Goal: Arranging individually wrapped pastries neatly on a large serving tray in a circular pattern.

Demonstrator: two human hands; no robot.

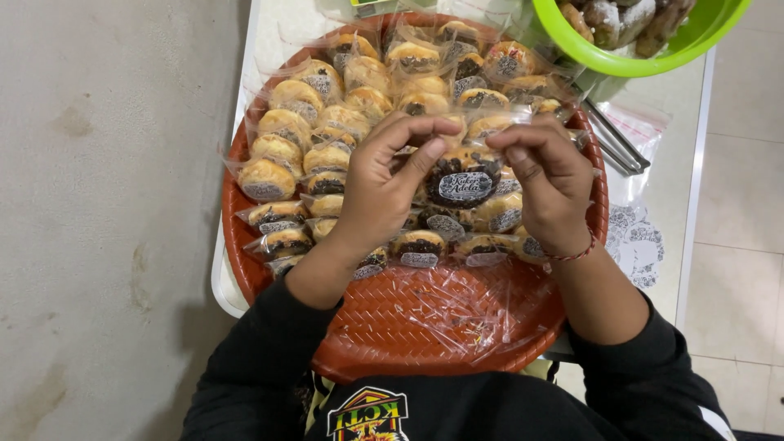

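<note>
Both my hands hold one wrapped pastry (463, 175), a round bun with dark topping in a clear plastic bag with an oval label. My left hand (384, 175) pinches the bag's upper left edge with thumb and fingers. My right hand (549, 184), with a red thread bracelet at the wrist, pinches the upper right edge. They hover over a round orange woven tray (392, 327) packed with several rows of similar wrapped pastries (327, 122).
A green bowl (645, 53) of unwrapped pastries sits at the top right on a white table (686, 147). Metal tongs (616, 139) and a stack of clear labelled bags (641, 241) lie right of the tray. A grey wall lies left, tiled floor right.
</note>
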